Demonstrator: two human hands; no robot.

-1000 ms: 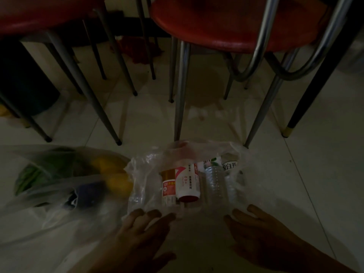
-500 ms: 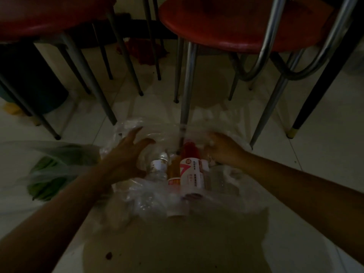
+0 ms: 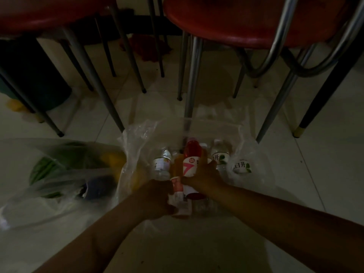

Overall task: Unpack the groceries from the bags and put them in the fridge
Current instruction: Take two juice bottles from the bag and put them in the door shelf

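— So, where do the bottles lie from my hands?

— Both hands are down in the clear bag (image 3: 137, 138) on the floor (image 3: 295, 194). I take the red-capped bottle (image 3: 190, 164) as my landmark: it lies on its side, long axis running away from me, cap at the far end toward the chair leg (image 3: 190, 107). My right hand (image 3: 204, 175) sits on its right flank, fingers curled round the label. My left hand (image 3: 155, 196) is at its near-left, closed round the lower end of the orange bottle (image 3: 176, 174) lying beside it.

— Which hand is nearer?

— The right one is already on it. Both forearms reach forward and converge at the landmark.

— And the rest?

— Left of the landmark lies a clear water bottle (image 3: 162, 163); right of it, two more with green-leaf labels (image 3: 220, 157). Well to the left, a second bag (image 3: 59, 174) holds greens and something yellow.

— Next?

— I judge a straight lift toward me, along each bottle's axis, clears the plastic. No fridge in sight.
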